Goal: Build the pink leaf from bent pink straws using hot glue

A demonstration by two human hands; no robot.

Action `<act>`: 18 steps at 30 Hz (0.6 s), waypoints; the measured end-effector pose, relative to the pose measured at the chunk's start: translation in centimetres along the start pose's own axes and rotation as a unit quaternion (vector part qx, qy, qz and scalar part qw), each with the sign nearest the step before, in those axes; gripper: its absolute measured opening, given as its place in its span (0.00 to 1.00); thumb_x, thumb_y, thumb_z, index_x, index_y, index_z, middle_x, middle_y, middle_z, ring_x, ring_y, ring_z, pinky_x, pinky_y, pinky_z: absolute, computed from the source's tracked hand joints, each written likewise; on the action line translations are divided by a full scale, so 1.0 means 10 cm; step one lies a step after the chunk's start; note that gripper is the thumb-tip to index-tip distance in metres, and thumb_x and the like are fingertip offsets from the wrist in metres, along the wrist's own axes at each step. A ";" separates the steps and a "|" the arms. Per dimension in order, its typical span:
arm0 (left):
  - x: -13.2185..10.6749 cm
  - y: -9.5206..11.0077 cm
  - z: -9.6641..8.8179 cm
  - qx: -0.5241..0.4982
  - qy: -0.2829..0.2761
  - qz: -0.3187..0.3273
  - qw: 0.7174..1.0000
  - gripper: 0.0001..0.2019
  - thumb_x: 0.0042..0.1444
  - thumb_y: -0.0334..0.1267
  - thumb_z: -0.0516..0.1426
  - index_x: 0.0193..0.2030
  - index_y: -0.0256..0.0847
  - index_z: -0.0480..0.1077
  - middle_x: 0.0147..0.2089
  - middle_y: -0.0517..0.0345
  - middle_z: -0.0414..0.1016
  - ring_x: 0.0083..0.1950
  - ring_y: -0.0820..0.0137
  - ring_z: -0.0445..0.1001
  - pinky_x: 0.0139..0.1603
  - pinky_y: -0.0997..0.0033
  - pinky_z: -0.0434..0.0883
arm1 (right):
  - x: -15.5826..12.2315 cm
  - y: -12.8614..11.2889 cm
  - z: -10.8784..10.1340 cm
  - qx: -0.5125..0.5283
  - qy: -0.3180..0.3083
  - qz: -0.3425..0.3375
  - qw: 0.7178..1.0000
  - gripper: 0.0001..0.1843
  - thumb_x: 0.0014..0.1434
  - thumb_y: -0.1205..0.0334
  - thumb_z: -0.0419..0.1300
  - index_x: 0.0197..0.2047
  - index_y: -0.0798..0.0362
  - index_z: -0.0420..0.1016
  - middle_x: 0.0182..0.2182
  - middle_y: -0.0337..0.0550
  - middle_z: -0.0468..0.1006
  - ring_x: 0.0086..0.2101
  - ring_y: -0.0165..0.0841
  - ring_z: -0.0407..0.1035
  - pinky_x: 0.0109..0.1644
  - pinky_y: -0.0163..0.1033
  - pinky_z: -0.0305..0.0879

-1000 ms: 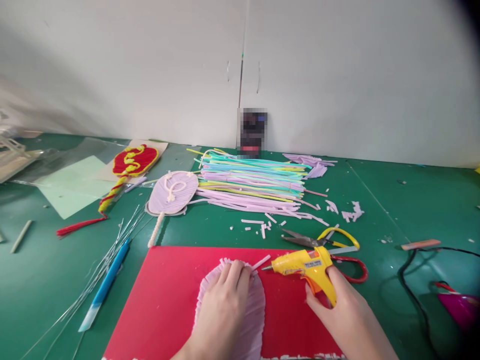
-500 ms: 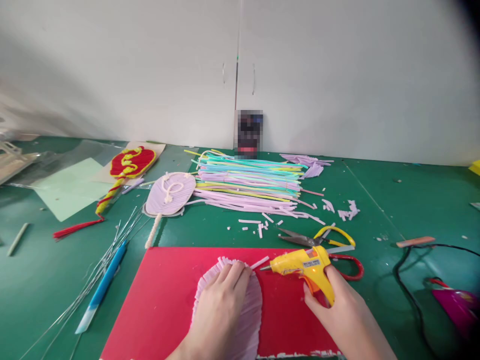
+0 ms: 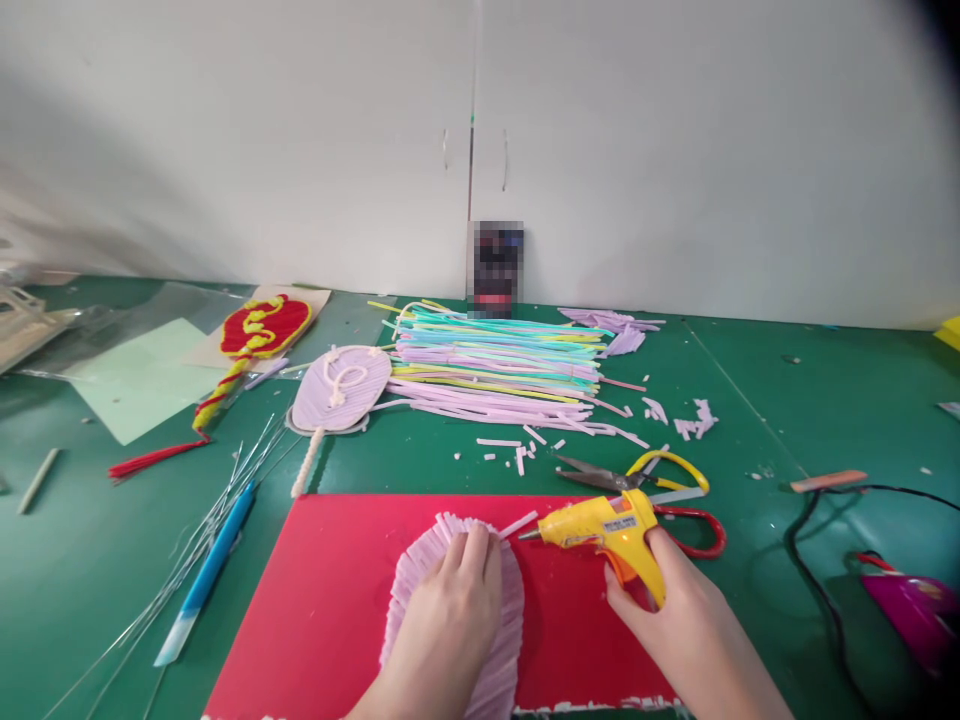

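Observation:
My left hand [image 3: 454, 610] rests on an oval piece covered with lilac pipe cleaners [image 3: 416, 580], lying on a red board [image 3: 315, 600]. Its fingers are pinched together, and a short lilac pipe cleaner [image 3: 519, 523] sticks out from them to the right; the fingertips themselves are hidden. In my right hand [image 3: 679, 600] is a yellow hot glue gun [image 3: 600, 525], held by its handle with a finger near the orange trigger. The metal nozzle points left, close to the free end of that short pipe cleaner.
Scissors [image 3: 592, 474] lie just behind the glue gun. Bundled pipe cleaners [image 3: 495, 355] stretch across the back, beside a finished lilac fan [image 3: 341, 390] and a red fan [image 3: 266, 327]. Thin wires and a blue-handled cutter [image 3: 214, 565] lie left. A black cable [image 3: 810, 560] runs along the right.
My left hand has shifted slightly to the right over the lilac oval, fingers still pinched. The glue gun stays almost in the same place in my right hand.

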State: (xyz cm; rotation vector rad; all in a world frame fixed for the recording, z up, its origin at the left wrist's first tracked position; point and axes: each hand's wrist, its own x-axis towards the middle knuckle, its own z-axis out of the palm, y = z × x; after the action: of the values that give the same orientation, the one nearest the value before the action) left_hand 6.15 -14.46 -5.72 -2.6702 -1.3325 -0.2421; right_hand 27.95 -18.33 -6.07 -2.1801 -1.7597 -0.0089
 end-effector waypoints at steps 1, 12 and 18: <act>0.00 0.00 0.00 -0.001 -0.001 0.003 1.000 0.15 0.49 0.18 0.48 0.39 0.34 0.69 0.37 0.51 0.69 0.36 0.65 0.72 0.31 0.70 0.74 | 0.00 0.00 0.00 0.001 0.001 0.002 1.000 0.15 0.54 0.53 0.50 0.42 0.51 0.65 0.26 0.43 0.76 0.22 0.36 0.71 0.21 0.36 0.65; 0.03 0.04 -0.03 0.015 -0.052 -0.017 0.998 0.14 0.48 0.18 0.50 0.38 0.36 0.69 0.35 0.53 0.68 0.35 0.66 0.71 0.28 0.71 0.73 | -0.03 0.00 0.03 0.021 0.012 0.016 1.000 0.15 0.53 0.53 0.51 0.42 0.50 0.67 0.26 0.43 0.77 0.22 0.36 0.71 0.21 0.36 0.64; 0.03 0.04 -0.04 0.050 -0.015 0.001 0.999 0.15 0.49 0.18 0.50 0.39 0.35 0.71 0.35 0.54 0.70 0.34 0.68 0.72 0.31 0.72 0.75 | -0.03 0.02 0.01 0.031 0.002 0.022 0.999 0.16 0.53 0.52 0.51 0.42 0.51 0.66 0.26 0.43 0.76 0.22 0.36 0.72 0.22 0.36 0.64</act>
State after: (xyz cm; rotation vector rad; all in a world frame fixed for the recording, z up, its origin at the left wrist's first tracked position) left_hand 6.66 -14.54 -5.30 -2.6015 -1.3153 -0.1317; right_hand 28.00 -18.59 -6.29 -2.1732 -1.6859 0.0497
